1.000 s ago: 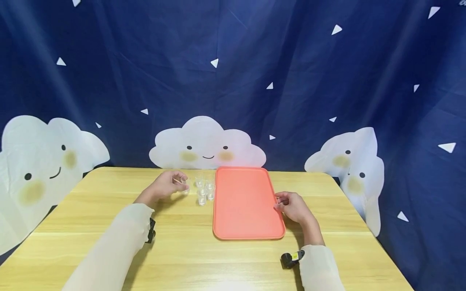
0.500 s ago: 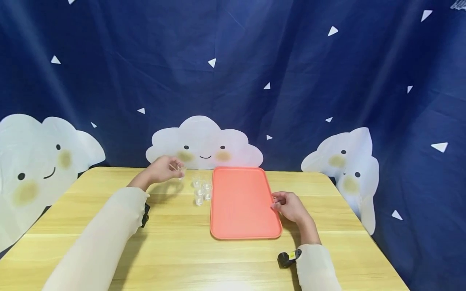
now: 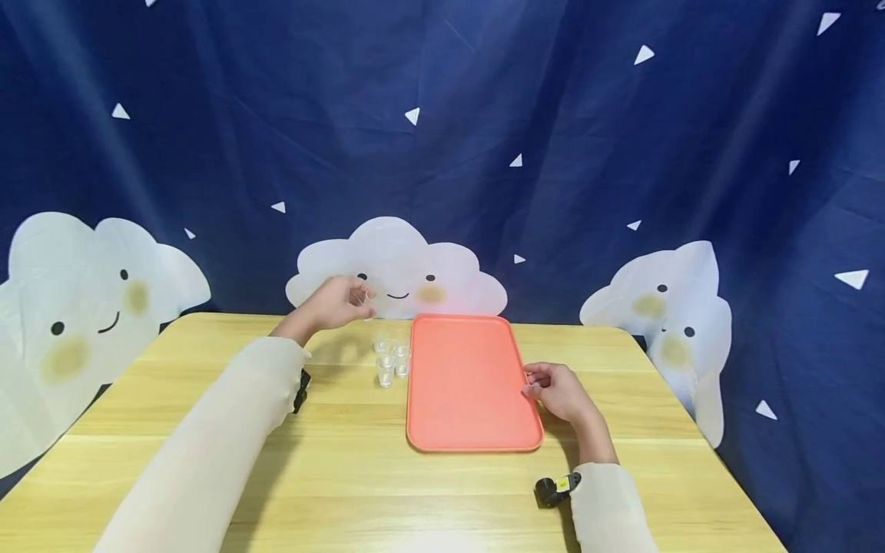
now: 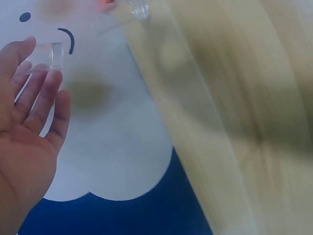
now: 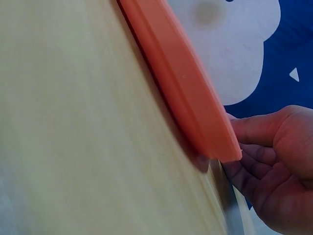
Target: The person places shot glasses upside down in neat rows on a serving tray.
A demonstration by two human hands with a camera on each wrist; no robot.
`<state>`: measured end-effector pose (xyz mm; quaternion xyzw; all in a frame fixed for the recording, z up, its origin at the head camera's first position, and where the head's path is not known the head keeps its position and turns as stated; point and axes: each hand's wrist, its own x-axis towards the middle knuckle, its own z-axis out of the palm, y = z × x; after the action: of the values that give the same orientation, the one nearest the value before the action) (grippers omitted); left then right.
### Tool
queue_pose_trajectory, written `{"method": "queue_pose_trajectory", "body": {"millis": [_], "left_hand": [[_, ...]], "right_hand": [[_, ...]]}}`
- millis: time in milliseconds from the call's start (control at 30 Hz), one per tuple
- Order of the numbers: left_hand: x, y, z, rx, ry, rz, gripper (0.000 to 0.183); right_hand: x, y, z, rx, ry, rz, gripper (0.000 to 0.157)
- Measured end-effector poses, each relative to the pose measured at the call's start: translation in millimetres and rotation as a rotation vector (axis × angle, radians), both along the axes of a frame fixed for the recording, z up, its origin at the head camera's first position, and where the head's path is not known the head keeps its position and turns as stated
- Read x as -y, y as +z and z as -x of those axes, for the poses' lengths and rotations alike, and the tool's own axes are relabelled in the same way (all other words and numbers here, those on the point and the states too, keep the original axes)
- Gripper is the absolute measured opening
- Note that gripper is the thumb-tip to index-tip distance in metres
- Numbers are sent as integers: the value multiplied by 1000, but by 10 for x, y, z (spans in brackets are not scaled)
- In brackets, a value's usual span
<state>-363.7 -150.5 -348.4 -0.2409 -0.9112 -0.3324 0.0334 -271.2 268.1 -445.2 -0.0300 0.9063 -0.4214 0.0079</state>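
Observation:
A small clear shot glass (image 3: 369, 306) is pinched between the thumb and fingers of my left hand (image 3: 336, 302), raised over the far side of the table. In the left wrist view this glass (image 4: 56, 56) lies tilted sideways between thumb and fingertips. Below and to the right of that hand, several similar clear glasses (image 3: 385, 372) stand close together beside a flat orange-red tray (image 3: 474, 384). The right hand (image 3: 558, 393) grips the tray's right rim. In the right wrist view my thumb meets the tray's edge (image 5: 188, 88), with the other fingers below it.
The light wooden table (image 3: 346, 476) ends at a dark blue curtain (image 3: 456, 153) printed with white clouds and triangles. A black wrist camera (image 3: 549, 492) sits near the right cuff, close over the tabletop.
My left hand has lifted the glass up from beside the group and carried it toward the back, then to the right. The right hand keeps its place on the tray.

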Motion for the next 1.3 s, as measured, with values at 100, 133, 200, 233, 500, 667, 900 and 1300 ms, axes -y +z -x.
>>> {"method": "queue_pose_trajectory", "body": {"millis": [100,133,200,233,500,667,900,1300], "left_hand": [[-71,54,26,-28,-9,-2,28],[-96,67,35,-35,-15,-5,28],[-154,92,47,-41,-32,-21,30],[-186,99,53,-42,-42,-32,30],[-460,103,57,-14,-65,-87,28],[-667,68,63,-25,-104,-124,28],[-959,-12,64,-64,-174,-125,31],[-1383,-181,104,-35,-146,-88,38]], "right_hand": [[0,17,4,-9,5,-7,37],[0,20,4,-8,1,-8,37],[-3,22,5,-9,-4,-15,37],[-7,21,4,-9,-4,-20,37],[9,-29,3,-4,-16,0,38],[4,-23,-7,-2,-26,-2,37],[-15,-31,4,4,-10,12,37],[11,-14,-7,3,-8,24,37]]}}
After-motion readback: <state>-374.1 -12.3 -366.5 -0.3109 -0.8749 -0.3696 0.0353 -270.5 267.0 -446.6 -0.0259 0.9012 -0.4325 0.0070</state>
